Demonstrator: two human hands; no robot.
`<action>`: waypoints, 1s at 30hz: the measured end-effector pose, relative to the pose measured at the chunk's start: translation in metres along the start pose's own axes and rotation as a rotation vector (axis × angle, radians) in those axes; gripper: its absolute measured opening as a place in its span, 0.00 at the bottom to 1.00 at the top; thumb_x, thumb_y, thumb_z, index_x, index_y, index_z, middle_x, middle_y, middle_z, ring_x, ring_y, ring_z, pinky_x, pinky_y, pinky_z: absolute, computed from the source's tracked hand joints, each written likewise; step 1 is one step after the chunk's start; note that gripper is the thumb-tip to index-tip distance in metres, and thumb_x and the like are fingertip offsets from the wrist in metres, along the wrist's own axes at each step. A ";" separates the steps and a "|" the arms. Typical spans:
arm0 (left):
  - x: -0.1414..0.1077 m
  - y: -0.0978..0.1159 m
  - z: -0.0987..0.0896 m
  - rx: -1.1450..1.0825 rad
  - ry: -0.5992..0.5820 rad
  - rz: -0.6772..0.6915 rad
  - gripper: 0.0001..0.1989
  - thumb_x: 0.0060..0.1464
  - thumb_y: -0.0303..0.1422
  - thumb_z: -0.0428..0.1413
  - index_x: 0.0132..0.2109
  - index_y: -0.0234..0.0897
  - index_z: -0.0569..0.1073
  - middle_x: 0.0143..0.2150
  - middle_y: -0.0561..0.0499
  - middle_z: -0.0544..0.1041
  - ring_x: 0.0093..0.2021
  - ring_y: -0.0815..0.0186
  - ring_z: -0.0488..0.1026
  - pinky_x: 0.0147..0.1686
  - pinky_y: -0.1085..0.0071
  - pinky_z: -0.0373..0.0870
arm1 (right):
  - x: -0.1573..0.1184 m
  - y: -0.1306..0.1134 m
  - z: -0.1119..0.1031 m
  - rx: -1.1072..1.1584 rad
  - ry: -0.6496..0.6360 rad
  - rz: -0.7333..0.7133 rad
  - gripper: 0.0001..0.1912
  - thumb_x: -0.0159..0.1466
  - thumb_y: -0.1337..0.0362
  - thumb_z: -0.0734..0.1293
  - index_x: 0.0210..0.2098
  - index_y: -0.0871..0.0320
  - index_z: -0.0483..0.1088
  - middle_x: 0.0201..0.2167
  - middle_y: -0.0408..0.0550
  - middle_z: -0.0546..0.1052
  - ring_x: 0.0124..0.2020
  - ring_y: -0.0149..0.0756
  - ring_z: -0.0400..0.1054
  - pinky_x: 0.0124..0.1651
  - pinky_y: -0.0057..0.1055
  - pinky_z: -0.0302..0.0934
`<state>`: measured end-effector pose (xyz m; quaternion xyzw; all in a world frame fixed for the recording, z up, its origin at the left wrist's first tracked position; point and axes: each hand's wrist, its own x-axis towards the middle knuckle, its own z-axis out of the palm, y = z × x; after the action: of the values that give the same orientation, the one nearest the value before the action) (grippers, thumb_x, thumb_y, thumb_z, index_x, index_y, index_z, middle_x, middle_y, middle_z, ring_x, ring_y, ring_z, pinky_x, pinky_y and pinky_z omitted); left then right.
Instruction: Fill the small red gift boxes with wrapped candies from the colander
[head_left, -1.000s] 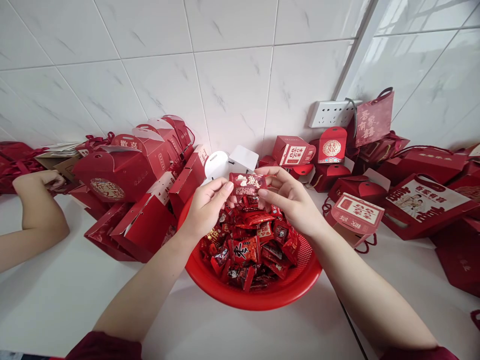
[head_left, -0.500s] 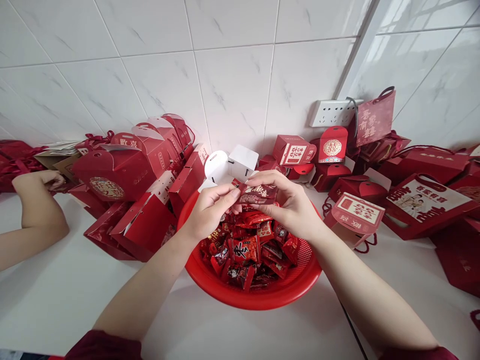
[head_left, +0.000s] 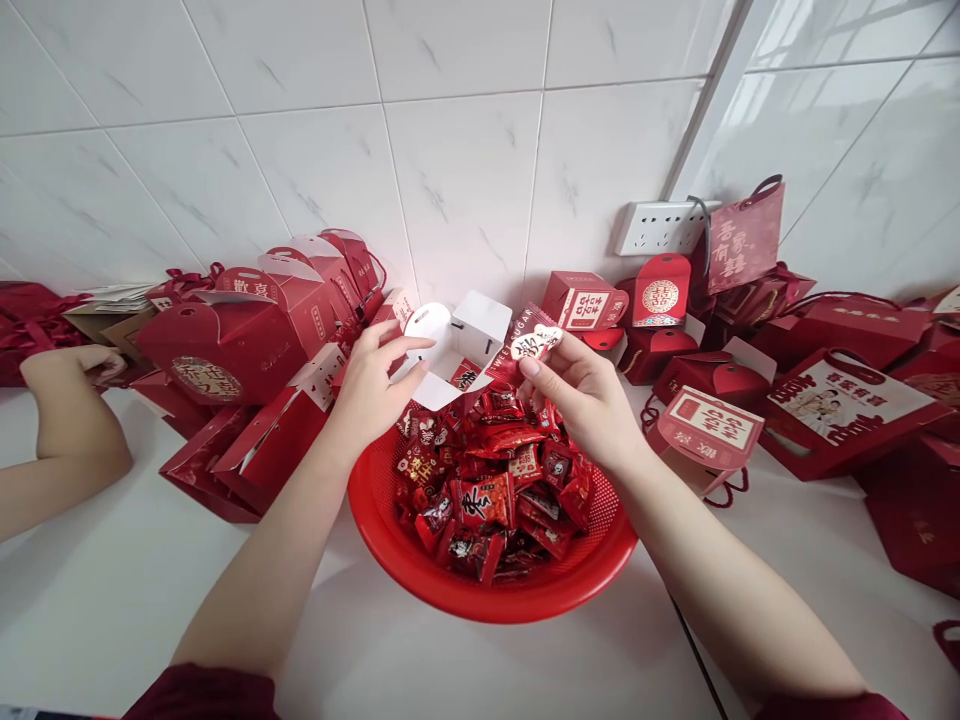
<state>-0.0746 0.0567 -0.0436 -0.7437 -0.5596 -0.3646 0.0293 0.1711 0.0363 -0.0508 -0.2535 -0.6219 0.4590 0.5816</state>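
Observation:
My right hand pinches a red candy packet with white lettering, upright above the right side of the red basket. At the left edge of an open gift box with a white inside is my left hand. Its fingers are apart and nothing is held in them; whether they touch the box's flap I cannot tell. Inside the box lies a red wrapped candy. The box stands at the basket's far rim, and below both hands the basket holds many red wrapped candies.
Folded red gift boxes crowd the left, and more red boxes stand along the right. Behind them is a tiled wall with a power strip. Another person's arm rests on the white table at far left.
My left hand has let go of the candy packet and moved left to the open box. My right hand has kept the packet and turned it upright.

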 end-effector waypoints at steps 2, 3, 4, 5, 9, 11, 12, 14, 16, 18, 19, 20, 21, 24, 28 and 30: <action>0.002 -0.006 0.002 -0.039 -0.106 -0.029 0.15 0.60 0.35 0.56 0.54 0.48 0.78 0.61 0.47 0.69 0.62 0.53 0.67 0.63 0.54 0.64 | 0.000 0.001 0.000 0.009 -0.006 0.007 0.09 0.66 0.61 0.69 0.42 0.58 0.70 0.30 0.41 0.73 0.27 0.25 0.65 0.29 0.25 0.61; 0.003 -0.008 0.004 -0.056 -0.151 -0.035 0.16 0.61 0.35 0.55 0.55 0.48 0.78 0.60 0.48 0.71 0.61 0.54 0.69 0.62 0.54 0.65 | 0.000 0.001 -0.001 0.013 -0.010 0.009 0.09 0.66 0.61 0.69 0.43 0.58 0.71 0.30 0.41 0.72 0.27 0.25 0.65 0.29 0.25 0.61; 0.004 -0.008 0.005 -0.069 -0.184 -0.039 0.17 0.61 0.36 0.54 0.56 0.48 0.77 0.58 0.48 0.72 0.60 0.54 0.70 0.62 0.55 0.65 | 0.000 0.002 -0.001 0.014 -0.014 0.011 0.09 0.66 0.61 0.69 0.43 0.58 0.71 0.30 0.41 0.72 0.27 0.25 0.64 0.29 0.25 0.61; 0.004 -0.008 0.006 -0.079 -0.199 -0.042 0.18 0.62 0.36 0.54 0.57 0.47 0.76 0.58 0.49 0.74 0.60 0.55 0.71 0.62 0.55 0.65 | 0.000 0.002 -0.001 0.014 -0.018 0.014 0.08 0.66 0.60 0.69 0.42 0.58 0.71 0.31 0.41 0.72 0.27 0.25 0.64 0.29 0.25 0.61; 0.005 -0.003 0.005 -0.139 -0.126 -0.050 0.19 0.61 0.35 0.55 0.58 0.42 0.76 0.59 0.49 0.76 0.59 0.57 0.72 0.61 0.59 0.67 | 0.001 0.003 -0.001 0.000 0.002 -0.006 0.08 0.66 0.59 0.68 0.39 0.57 0.70 0.31 0.42 0.73 0.27 0.26 0.64 0.31 0.25 0.63; 0.004 0.002 -0.001 -0.194 -0.072 -0.047 0.17 0.60 0.36 0.56 0.55 0.43 0.77 0.58 0.50 0.77 0.59 0.58 0.73 0.60 0.61 0.68 | 0.002 0.004 -0.001 0.000 0.043 -0.045 0.07 0.66 0.60 0.69 0.38 0.57 0.70 0.32 0.42 0.73 0.28 0.26 0.64 0.32 0.26 0.64; 0.003 0.005 -0.006 -0.223 -0.052 -0.048 0.16 0.60 0.36 0.57 0.54 0.44 0.78 0.57 0.51 0.78 0.58 0.58 0.73 0.60 0.62 0.68 | 0.002 0.004 -0.001 -0.001 0.074 -0.074 0.07 0.66 0.60 0.69 0.38 0.57 0.70 0.32 0.42 0.73 0.29 0.26 0.64 0.33 0.26 0.64; 0.000 0.012 -0.016 -0.277 -0.041 -0.054 0.15 0.59 0.38 0.59 0.53 0.46 0.79 0.57 0.52 0.78 0.58 0.58 0.73 0.62 0.61 0.67 | 0.000 0.002 -0.001 -0.016 0.156 -0.155 0.07 0.66 0.59 0.69 0.38 0.56 0.70 0.34 0.42 0.73 0.31 0.28 0.66 0.36 0.28 0.66; -0.005 0.019 -0.028 -0.319 -0.077 -0.064 0.15 0.58 0.38 0.60 0.52 0.48 0.80 0.56 0.53 0.78 0.58 0.57 0.73 0.63 0.59 0.67 | -0.003 -0.002 -0.002 -0.067 0.238 -0.245 0.07 0.66 0.58 0.69 0.39 0.54 0.70 0.35 0.43 0.73 0.34 0.30 0.67 0.39 0.31 0.67; -0.010 0.027 -0.037 -0.351 -0.145 -0.057 0.14 0.58 0.38 0.60 0.51 0.49 0.81 0.54 0.53 0.80 0.57 0.56 0.74 0.63 0.57 0.67 | -0.008 -0.010 -0.003 -0.138 0.281 -0.298 0.07 0.67 0.57 0.69 0.40 0.52 0.70 0.37 0.44 0.74 0.37 0.34 0.69 0.41 0.33 0.68; -0.013 0.031 -0.040 -0.366 -0.177 -0.049 0.13 0.58 0.37 0.60 0.50 0.50 0.81 0.52 0.53 0.81 0.57 0.56 0.74 0.63 0.56 0.67 | -0.011 -0.015 -0.005 -0.179 0.287 -0.308 0.07 0.66 0.57 0.69 0.41 0.51 0.70 0.37 0.45 0.75 0.38 0.35 0.69 0.42 0.34 0.68; -0.015 0.034 -0.043 -0.380 -0.204 -0.039 0.13 0.58 0.36 0.60 0.50 0.50 0.81 0.51 0.52 0.81 0.56 0.55 0.74 0.62 0.56 0.68 | -0.014 -0.021 -0.007 -0.224 0.281 -0.311 0.07 0.66 0.57 0.70 0.41 0.50 0.71 0.37 0.45 0.75 0.38 0.37 0.70 0.41 0.36 0.69; -0.017 0.037 -0.044 -0.397 -0.228 -0.027 0.13 0.59 0.35 0.59 0.50 0.50 0.81 0.50 0.52 0.81 0.56 0.55 0.75 0.61 0.55 0.69 | -0.017 -0.027 -0.009 -0.271 0.264 -0.312 0.07 0.65 0.56 0.71 0.41 0.50 0.71 0.37 0.46 0.75 0.38 0.39 0.71 0.41 0.38 0.69; -0.020 0.043 -0.042 -0.464 -0.336 0.005 0.14 0.59 0.33 0.58 0.52 0.50 0.81 0.53 0.51 0.80 0.58 0.53 0.74 0.60 0.56 0.71 | -0.027 -0.045 -0.017 -0.418 0.161 -0.352 0.07 0.64 0.56 0.72 0.41 0.48 0.74 0.38 0.48 0.77 0.39 0.44 0.71 0.40 0.42 0.70; -0.020 0.042 -0.030 -0.570 -0.565 0.039 0.20 0.60 0.31 0.57 0.58 0.50 0.76 0.60 0.50 0.75 0.62 0.54 0.70 0.60 0.60 0.71 | -0.033 -0.064 -0.026 -0.580 -0.089 -0.449 0.10 0.66 0.64 0.69 0.47 0.45 0.75 0.41 0.45 0.79 0.42 0.41 0.72 0.44 0.40 0.68; -0.019 0.041 -0.024 -0.599 -0.649 0.081 0.22 0.61 0.30 0.57 0.61 0.51 0.73 0.64 0.51 0.71 0.65 0.55 0.67 0.60 0.60 0.71 | -0.032 -0.072 -0.027 -0.684 -0.242 -0.430 0.13 0.68 0.67 0.66 0.51 0.46 0.74 0.43 0.46 0.78 0.43 0.40 0.72 0.45 0.38 0.67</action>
<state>-0.0541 0.0149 -0.0223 -0.8167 -0.3799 -0.2567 -0.3504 0.2185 -0.0159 -0.0072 -0.2407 -0.8410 0.1211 0.4692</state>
